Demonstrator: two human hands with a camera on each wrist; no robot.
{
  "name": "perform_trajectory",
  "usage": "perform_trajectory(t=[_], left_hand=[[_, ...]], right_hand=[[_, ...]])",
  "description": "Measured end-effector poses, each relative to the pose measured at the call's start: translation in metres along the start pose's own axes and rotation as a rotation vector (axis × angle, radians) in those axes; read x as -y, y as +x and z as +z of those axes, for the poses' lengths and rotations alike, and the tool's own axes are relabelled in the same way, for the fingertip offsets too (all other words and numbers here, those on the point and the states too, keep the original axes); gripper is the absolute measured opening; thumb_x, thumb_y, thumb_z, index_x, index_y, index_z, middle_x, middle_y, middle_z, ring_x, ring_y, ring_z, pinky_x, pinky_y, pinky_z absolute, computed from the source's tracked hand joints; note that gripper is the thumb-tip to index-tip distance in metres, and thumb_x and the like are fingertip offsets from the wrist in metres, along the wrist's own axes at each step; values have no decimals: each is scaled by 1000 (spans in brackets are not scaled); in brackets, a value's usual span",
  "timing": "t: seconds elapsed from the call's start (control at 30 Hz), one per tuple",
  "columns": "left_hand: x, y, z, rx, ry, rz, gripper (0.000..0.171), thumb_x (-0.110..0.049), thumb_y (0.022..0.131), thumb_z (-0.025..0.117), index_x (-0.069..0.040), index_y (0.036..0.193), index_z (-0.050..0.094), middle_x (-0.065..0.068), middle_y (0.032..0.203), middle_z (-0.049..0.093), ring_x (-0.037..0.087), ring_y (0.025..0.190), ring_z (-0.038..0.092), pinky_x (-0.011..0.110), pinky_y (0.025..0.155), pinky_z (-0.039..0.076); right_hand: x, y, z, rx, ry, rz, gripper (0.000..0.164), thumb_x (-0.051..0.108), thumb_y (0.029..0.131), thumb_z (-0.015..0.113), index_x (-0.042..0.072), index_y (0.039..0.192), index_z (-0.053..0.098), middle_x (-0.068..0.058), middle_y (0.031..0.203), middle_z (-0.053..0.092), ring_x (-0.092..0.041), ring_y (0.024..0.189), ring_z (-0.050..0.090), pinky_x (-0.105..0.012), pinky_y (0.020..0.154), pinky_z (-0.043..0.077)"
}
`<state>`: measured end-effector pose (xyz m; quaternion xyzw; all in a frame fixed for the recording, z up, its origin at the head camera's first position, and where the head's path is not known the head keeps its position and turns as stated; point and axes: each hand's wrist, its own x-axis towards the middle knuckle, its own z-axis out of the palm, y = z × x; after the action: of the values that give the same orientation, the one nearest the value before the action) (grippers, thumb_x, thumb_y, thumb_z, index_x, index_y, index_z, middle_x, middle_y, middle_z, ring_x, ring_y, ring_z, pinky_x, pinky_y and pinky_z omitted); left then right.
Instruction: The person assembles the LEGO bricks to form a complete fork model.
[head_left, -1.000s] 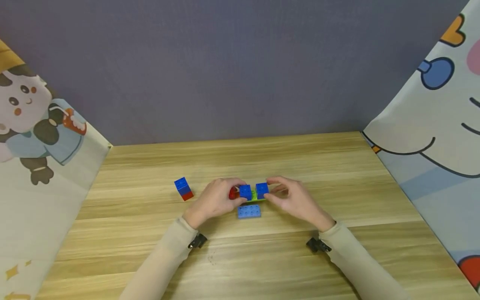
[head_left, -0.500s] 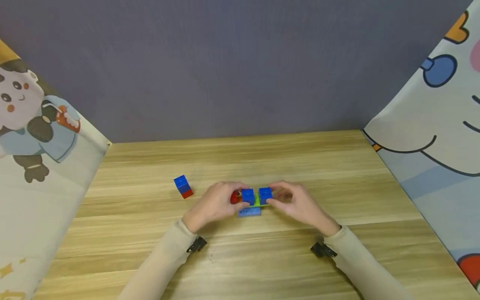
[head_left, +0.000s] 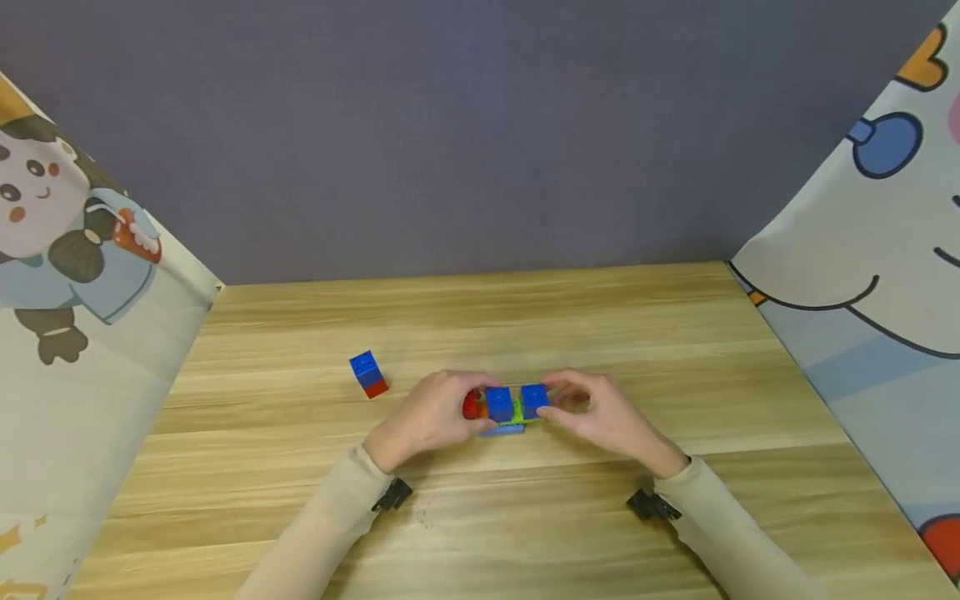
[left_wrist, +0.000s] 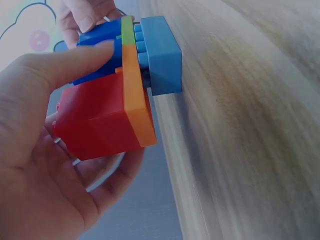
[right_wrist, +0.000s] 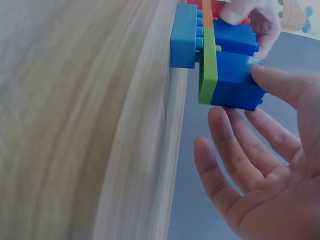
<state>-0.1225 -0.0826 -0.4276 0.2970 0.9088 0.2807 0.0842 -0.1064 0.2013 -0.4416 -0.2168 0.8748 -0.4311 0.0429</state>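
Head view: left hand [head_left: 429, 414] and right hand [head_left: 600, 412] each gripped an end of the brick assembly [head_left: 510, 406], lining it over the light-blue brick [head_left: 501, 430] on the tabletop [head_left: 525, 517].

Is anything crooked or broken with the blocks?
Nothing looks broken. The held block assembly sits off-centre over the light blue plate, its studs showing in the gap. One blue-and-red block stands apart, tilted.

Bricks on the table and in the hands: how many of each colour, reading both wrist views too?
Dark blue bricks: 3
Red bricks: 2
Orange plate: 1
Green plate: 1
Light blue brick: 1
Total: 8
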Motion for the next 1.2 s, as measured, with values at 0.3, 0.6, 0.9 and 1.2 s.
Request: perform_trajectory(t=[0.3, 0.6, 0.9, 1.2], left_hand=[[2, 1, 6, 33, 72, 0, 58, -29, 83, 93, -14, 135, 72, 2, 125, 77, 18, 103, 72, 38, 90, 59], [1, 1, 7, 53, 133, -19, 60, -29, 82, 93, -13, 135, 72, 4, 116, 80, 16, 92, 72, 34, 81, 59], [-1, -1, 6, 47, 149, 4, 56, -25, 82, 92, -13, 133, 72, 1, 110, 80, 13, 87, 71, 31, 77, 58], [-4, -2, 8, 45, 151, 15, 54, -25, 83, 92, -15, 132, 72, -2, 107, 80, 10, 85, 69, 28, 76, 58]], right_hand=[[-3, -2, -4, 35, -48, 9, 38, 23, 91, 86, 13, 126, 74, 2, 109, 79, -9, 90, 73, -35, 82, 63], [-2, -1, -8, 67, -54, 0, 39, 26, 91, 87, 14, 125, 74, 5, 106, 79, -10, 91, 73, -38, 83, 62], [8, 5, 0, -9, -107, -148, 44, 29, 92, 86, 10, 129, 74, -4, 127, 77, -24, 108, 74, -50, 92, 62], [25, 13, 16, 62, -111, -154, 43, 33, 97, 81, 14, 135, 73, -4, 132, 76, -17, 109, 75, -36, 90, 63]])
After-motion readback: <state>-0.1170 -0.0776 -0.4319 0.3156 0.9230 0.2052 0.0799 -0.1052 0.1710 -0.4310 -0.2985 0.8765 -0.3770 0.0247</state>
